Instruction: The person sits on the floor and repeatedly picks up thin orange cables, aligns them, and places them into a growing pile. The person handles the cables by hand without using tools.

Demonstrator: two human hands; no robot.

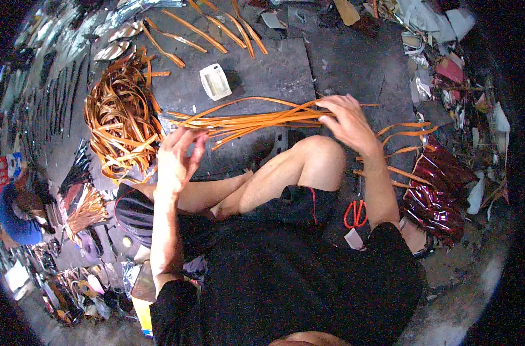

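Observation:
A loose bundle of long orange-brown strips point(257, 120) lies across in front of my raised knee, some strips crossing and one bowing upward. My right hand point(350, 122) is around the bundle's right end, with strips between the thumb and fingers. At the other end, my left hand point(179, 154) is beside the strips with curved fingers and a gap between thumb and forefinger; nothing shows in it. Left of the bundle sits a big tangled heap of the same glossy strips point(121, 121).
A small white tray point(216, 82) stands beyond the bundle. More strips point(199, 32) lie spread at the far side. To the right are dark red shiny sheets point(438, 193) and red-handled scissors point(355, 214). Scraps line the right edge. Another person in blue point(17, 216) is at far left.

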